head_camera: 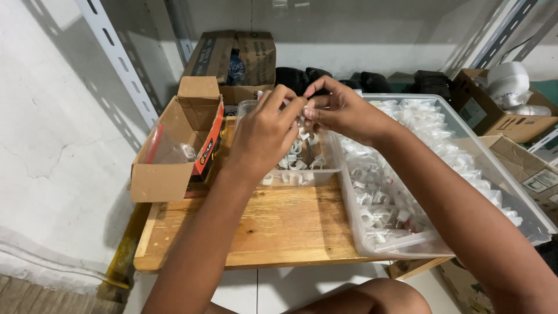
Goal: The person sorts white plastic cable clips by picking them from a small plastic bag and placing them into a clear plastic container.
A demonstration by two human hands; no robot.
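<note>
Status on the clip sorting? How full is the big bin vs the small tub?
Done: the large clear bin holds many small bags of white clips. In hand: left hand and right hand meet over the small clear tub, pinching something tiny that I can't make out. Left: loose white clips lie in that tub; the open cardboard box beside it holds clear plastic.

Two hands [264,131], two clear plastic tubs [442,244], four cardboard boxes [174,151], one wooden board [273,227]

White wall [52,116], slotted metal upright [116,58], tiled floor [290,288].
</note>
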